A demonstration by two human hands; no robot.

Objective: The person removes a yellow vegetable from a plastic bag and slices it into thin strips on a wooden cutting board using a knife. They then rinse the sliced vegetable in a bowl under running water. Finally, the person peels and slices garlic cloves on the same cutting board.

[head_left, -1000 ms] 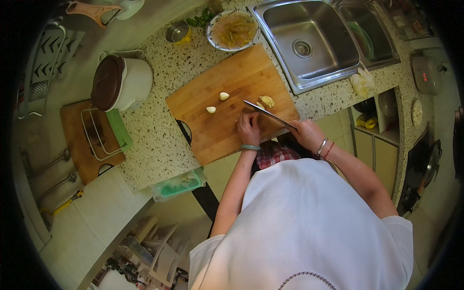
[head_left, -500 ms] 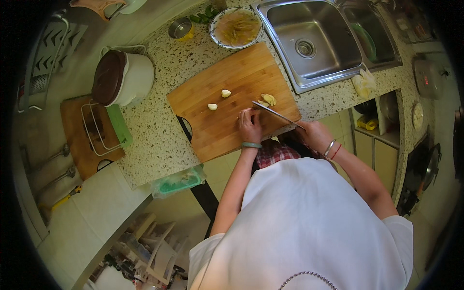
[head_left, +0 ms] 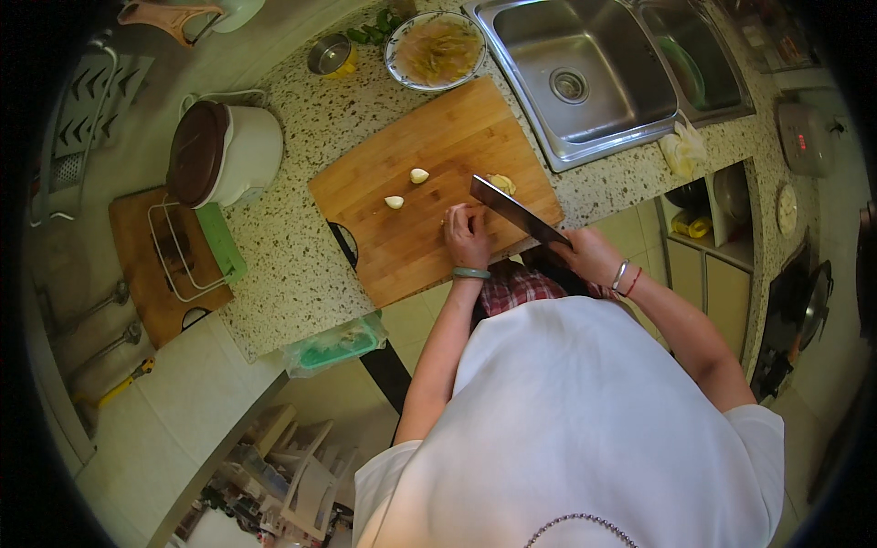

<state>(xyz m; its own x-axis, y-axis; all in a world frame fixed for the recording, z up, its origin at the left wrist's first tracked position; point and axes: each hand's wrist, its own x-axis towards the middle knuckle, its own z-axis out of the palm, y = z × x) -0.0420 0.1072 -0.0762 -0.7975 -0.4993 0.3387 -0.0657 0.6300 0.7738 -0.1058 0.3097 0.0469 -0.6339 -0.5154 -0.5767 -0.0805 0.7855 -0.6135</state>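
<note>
A wooden cutting board (head_left: 384, 247) lies on the speckled counter in front of me. My right hand (head_left: 592, 256) is wrapped round the handle of a cleaver (head_left: 517, 213), whose blade slants over the board's right part with its broad face turned up. Curled down on the board left of the blade, my left hand (head_left: 468, 236) is closed over what looks like a garlic clove, mostly hidden by the fingers. Yellowish garlic slices (head_left: 501, 184) lie beside the blade's far side. Two whole peeled cloves, one garlic clove (head_left: 418, 175) and another garlic clove (head_left: 394, 202), rest farther left.
Beyond the board stand a patterned plate of food (head_left: 437, 51) and a small metal cup (head_left: 331, 57). A double steel sink (head_left: 585, 151) is at the far right, with a pale cloth-like thing (head_left: 681, 148) by its edge. A lidded white pot (head_left: 251, 151) stands left.
The cleaver has tilted, so its broad face shows instead of its thin edge. My left hand stays closed in nearly the same place on the board. The view has shifted slightly.
</note>
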